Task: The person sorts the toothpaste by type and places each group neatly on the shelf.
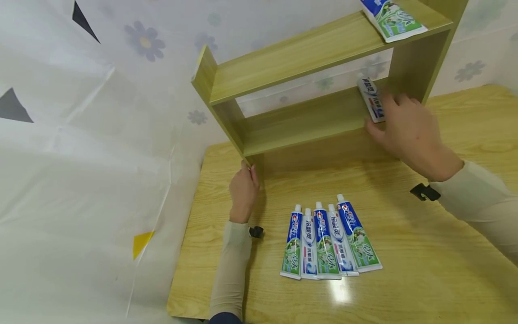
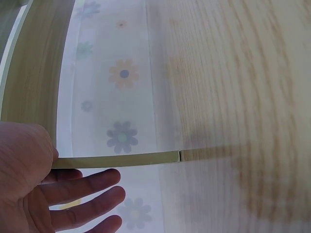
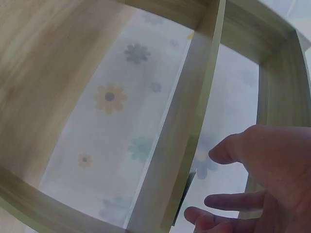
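A white and blue toothpaste tube (image 1: 371, 100) lies at the right end of the lower board of a wooden shelf (image 1: 307, 121). Beside it is my right hand (image 1: 410, 132), its thumb and fingers apart. In the right wrist view that hand (image 3: 272, 170) has loosely bent fingers and nothing visible in its grasp; a dark thin edge shows near the fingertips. My left hand (image 1: 244, 191) holds the shelf's lower left corner. The left wrist view shows this hand (image 2: 29, 179) with the side panel (image 2: 116, 160) between thumb and fingers.
On the table (image 1: 404, 297) several toothpaste tubes (image 1: 325, 243) lie side by side, green-blue ones alternating with white ones. Another green-blue tube (image 1: 394, 20) lies on the upper board at the right. A flowered wall covering (image 1: 162, 90) stands behind and to the left.
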The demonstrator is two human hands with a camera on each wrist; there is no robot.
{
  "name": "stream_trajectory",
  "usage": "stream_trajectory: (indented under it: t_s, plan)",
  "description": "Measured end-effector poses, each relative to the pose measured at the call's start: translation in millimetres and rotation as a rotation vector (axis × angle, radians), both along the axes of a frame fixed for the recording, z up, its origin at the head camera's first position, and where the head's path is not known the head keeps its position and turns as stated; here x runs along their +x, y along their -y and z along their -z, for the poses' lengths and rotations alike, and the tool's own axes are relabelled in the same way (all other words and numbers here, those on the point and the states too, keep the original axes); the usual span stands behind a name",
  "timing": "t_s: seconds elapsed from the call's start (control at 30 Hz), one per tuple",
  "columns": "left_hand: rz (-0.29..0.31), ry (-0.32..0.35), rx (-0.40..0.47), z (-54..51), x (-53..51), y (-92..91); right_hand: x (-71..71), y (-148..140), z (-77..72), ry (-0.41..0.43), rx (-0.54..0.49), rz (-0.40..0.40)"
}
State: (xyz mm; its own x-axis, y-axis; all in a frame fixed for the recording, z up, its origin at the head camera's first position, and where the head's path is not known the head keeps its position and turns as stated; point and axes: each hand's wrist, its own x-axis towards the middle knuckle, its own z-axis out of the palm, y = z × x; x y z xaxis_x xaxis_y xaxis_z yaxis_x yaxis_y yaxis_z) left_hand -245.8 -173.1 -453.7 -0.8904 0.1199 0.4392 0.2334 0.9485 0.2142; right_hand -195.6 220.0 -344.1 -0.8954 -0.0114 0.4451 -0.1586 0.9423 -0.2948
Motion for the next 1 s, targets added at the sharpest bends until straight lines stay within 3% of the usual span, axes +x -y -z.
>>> stream_trajectory:
  t_s: [0.17, 0.33, 0.57, 1.0]
  plan:
    - [0.002, 0.011, -0.002, 1.6, 0.5, 1.9, 15.8, 9.1, 9.6, -0.029, 0.013, -0.042]
    - [0.008, 0.011, -0.001, 2.9, 0.4, 2.4, 29.4, 16.6, 20.0, -0.005, 0.004, -0.040]
    - [0.004, 0.023, 0.012, 1.4, -0.1, 2.1, 46.9, 25.6, 44.0, -0.030, -0.017, -0.075]
    - [0.001, 0.034, 0.018, 0.2, 1.0, 1.7, 84.0, 53.5, 87.6, 0.204, 0.005, -0.147]
